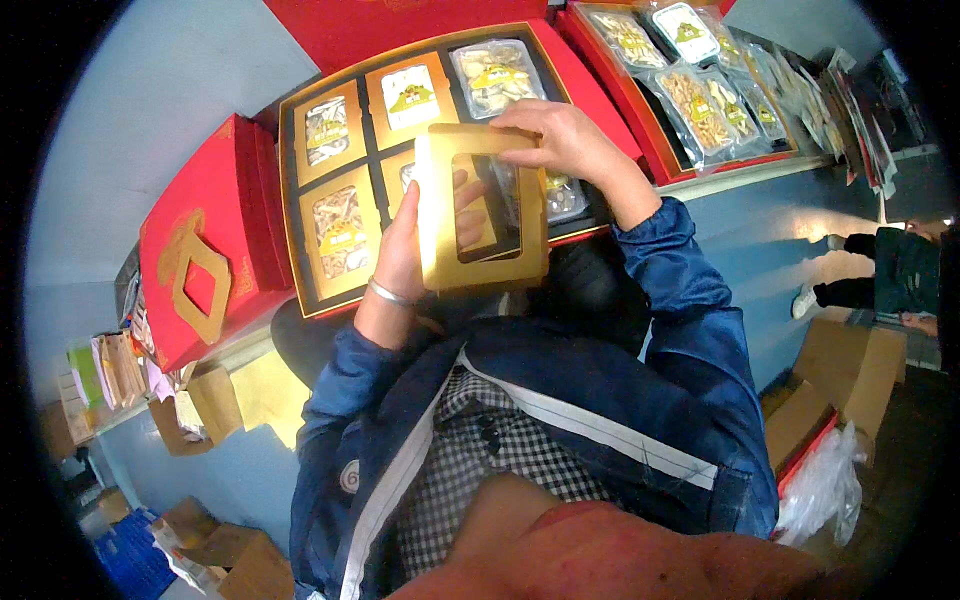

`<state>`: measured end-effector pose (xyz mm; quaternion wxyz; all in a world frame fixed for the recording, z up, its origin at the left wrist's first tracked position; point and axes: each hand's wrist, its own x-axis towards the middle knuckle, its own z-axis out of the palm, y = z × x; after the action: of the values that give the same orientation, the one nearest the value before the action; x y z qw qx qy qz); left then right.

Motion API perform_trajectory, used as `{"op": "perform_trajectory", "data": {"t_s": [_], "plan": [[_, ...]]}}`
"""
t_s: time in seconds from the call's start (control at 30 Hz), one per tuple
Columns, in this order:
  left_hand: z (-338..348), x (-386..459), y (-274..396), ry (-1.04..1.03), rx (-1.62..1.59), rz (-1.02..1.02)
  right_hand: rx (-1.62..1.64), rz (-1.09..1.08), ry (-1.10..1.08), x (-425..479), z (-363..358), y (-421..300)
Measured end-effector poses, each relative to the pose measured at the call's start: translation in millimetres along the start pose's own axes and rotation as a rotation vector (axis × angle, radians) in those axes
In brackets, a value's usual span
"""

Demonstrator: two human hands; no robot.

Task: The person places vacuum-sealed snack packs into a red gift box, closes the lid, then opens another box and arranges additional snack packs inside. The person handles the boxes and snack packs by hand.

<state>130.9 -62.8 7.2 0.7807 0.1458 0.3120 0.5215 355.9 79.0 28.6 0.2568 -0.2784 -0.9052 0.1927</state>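
Between my hands is a gold card box sleeve [439, 225] with a rectangular window. My left hand [409, 244] grips it from the left, its fingers showing through the window. The fingers of my right hand [551, 139] are on its top right corner. Beneath it lies a red gift box with a gold rim and dark compartments [367, 161]. Gold windowed packs of dried food [341, 232] fill the left compartments, and another gold pack [411, 97] lies at top middle. At top right sits a clear plastic pack of dried slices [496, 75] without a gold sleeve; one below it is partly hidden.
A second red box [660, 169] with clear food packs stands at right. At left, a closed red box [202, 247] carries a gold diamond-shaped card frame [202, 292]. Cardboard boxes [836, 382] and a plastic bag [821, 480] lie lower right. Another person [904, 270] stands far right.
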Motion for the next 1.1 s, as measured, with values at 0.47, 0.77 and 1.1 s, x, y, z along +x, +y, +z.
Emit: {"op": "perform_trajectory", "data": {"t_s": [0.47,0.77,1.1], "plan": [[5.5,-10.8,-0.6,-0.026,0.132,-0.020,0.072,0.080,0.005,-30.1,3.9,0.4],[-22.4,-5.5,-0.6,0.065,0.131,-0.006,0.078,0.031,0.276,-30.4,-2.2,-2.3],[-107.8,-42.2,140.2,0.747,1.323,0.855,-0.021,0.056,0.222,-45.6,-63.1,10.7]]}}
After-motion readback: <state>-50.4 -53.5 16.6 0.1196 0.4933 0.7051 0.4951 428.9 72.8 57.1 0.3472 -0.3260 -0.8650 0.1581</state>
